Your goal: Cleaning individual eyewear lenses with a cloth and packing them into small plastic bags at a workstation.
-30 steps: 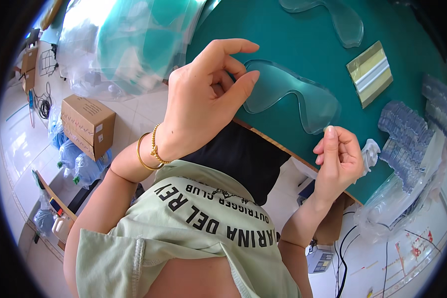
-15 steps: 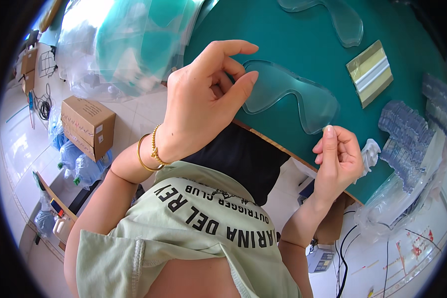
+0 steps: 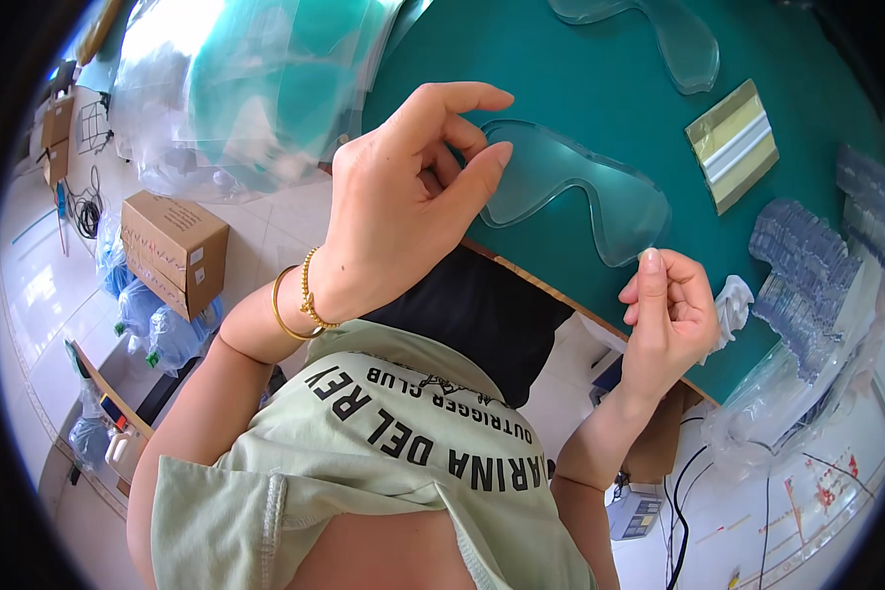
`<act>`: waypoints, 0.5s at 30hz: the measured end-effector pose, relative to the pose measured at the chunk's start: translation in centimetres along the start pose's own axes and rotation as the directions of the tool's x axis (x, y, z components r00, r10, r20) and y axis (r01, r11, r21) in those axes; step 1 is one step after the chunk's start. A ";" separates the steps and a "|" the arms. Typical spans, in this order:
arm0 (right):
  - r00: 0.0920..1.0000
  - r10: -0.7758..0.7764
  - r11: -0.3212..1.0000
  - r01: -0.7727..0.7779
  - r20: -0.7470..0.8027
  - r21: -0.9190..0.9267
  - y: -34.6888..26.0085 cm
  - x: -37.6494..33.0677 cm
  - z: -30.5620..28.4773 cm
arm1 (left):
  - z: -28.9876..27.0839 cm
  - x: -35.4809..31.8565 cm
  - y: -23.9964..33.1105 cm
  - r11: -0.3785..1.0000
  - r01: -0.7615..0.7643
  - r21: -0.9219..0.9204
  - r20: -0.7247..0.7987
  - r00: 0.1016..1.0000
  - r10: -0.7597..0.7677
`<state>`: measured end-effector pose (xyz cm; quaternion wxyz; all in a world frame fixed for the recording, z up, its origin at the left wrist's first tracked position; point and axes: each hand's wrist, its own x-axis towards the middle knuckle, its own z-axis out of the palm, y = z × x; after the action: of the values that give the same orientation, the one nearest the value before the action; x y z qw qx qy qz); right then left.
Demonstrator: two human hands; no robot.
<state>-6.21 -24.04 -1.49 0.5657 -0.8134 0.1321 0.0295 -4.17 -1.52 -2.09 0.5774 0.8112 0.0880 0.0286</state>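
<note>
A clear curved goggle lens [image 3: 580, 187] lies on the green table top [image 3: 560, 69]. My left hand [image 3: 413, 197] pinches the lens's left end between thumb and fingers. My right hand [image 3: 669, 310] is at the lens's right end, index finger raised against its lower right edge and the other fingers curled. A second clear lens [image 3: 659, 29] lies further back on the table.
A striped gold and white pad [image 3: 733, 143] lies right of the lens. Bags of small clear parts [image 3: 806, 265] sit at the table's right edge. A large clear bag [image 3: 236, 88] bulges at the left. Cardboard boxes [image 3: 172, 246] and cables are on the floor.
</note>
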 end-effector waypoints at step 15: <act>0.907 -0.268 0.685 -0.057 -0.324 -0.726 -3.3 7.5 2.0 | -0.1 -0.1 0.1 1.000 -0.011 0.026 0.053 0.999 0.009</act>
<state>2.05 -22.45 -0.67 0.1610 -0.9633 0.1759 -0.1236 -4.25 -1.51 -1.93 0.5686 0.8197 0.0689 0.0087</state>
